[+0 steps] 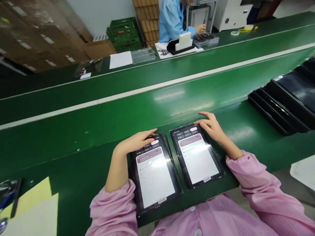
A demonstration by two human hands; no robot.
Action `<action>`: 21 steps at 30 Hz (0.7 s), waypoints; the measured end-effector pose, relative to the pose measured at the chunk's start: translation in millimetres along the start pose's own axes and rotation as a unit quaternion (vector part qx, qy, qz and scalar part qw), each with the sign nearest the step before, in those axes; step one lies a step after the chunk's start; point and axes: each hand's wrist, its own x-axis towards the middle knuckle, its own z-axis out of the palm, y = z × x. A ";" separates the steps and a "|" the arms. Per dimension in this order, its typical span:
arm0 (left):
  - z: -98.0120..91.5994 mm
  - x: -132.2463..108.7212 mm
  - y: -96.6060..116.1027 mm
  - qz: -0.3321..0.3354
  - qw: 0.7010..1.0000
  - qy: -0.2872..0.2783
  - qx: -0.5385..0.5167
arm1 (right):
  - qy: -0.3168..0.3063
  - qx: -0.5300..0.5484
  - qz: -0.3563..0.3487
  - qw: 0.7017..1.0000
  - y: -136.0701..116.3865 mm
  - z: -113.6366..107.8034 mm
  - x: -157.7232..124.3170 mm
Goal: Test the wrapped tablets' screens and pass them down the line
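Observation:
Two black tablets lie side by side on the green bench in front of me, both with lit white screens. My left hand point(135, 141) rests on the top left corner of the left tablet point(154, 172), fingers stretched toward its upper edge. My right hand point(211, 127) lies over the top right corner of the right tablet point(197, 156), fingers spread, one fingertip at a pink button on the screen. Neither hand grips anything. Pink sleeves cover both my forearms.
A row of dark tablets point(283, 98) leans stacked at the right. Yellow and white papers point(34, 209) lie at the lower left. Across the green conveyor point(147, 78), a person in a blue coat point(172, 19) works beside a black tray point(180, 46) and a clear tray point(142, 54).

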 end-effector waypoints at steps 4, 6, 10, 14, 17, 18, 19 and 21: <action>6.1 -5.2 0.9 0.035 0.998 -0.024 0.046 | -0.126 0.035 0.021 0.991 1.3 -4.7 -5.6; 11.3 -2.5 5.0 0.034 0.996 -0.010 0.079 | -0.166 0.037 0.022 0.985 3.0 -0.8 -8.0; 11.8 7.3 10.3 -0.004 0.997 0.037 0.066 | -0.091 0.080 0.067 0.990 13.9 6.9 -4.4; 4.7 11.9 6.6 -0.086 0.978 0.181 0.054 | 0.046 0.130 0.151 0.979 30.1 3.6 4.5; 6.3 6.4 5.2 -0.042 0.982 0.177 0.047 | 0.066 0.129 0.167 0.975 35.5 1.0 0.4; 8.7 2.5 5.5 -0.004 0.989 0.144 0.033 | 0.064 0.138 0.171 0.973 35.4 1.5 -4.3; 11.6 -2.1 6.2 0.031 0.993 0.109 0.022 | 0.061 0.154 0.178 0.970 34.5 2.6 -10.4; 18.9 -12.3 8.5 0.073 0.995 0.060 0.030 | 0.044 0.196 0.189 0.961 31.0 5.8 -25.8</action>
